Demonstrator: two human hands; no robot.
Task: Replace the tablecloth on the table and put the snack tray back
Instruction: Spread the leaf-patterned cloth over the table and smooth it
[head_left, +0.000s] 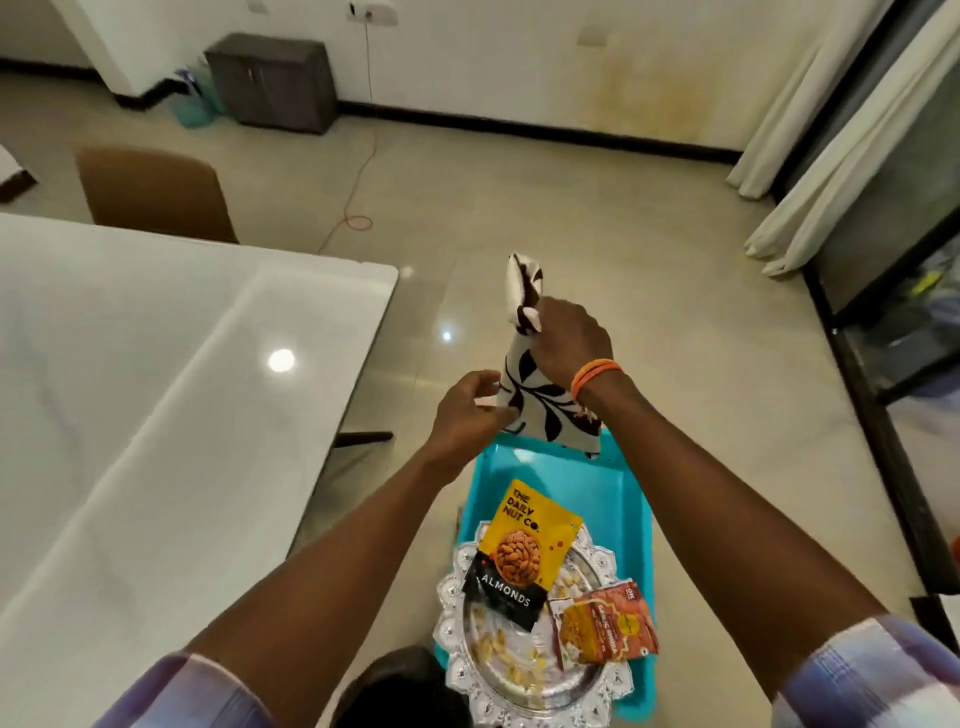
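Hands raised: right hand (569, 338) grip clutches folded tablecloth (545, 410); left hand (470, 410) pinches its edge.

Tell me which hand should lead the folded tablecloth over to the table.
Left, probably: the left hand pinches the tablecloth's table-side edge, nearer the bare white table; the right hand grips the top.

sleeves (878, 675): pale lilac-and-white check, pushed up toward elbows | forearms bare | right wrist: two orange bands (596, 376) | hands bare, no gloves
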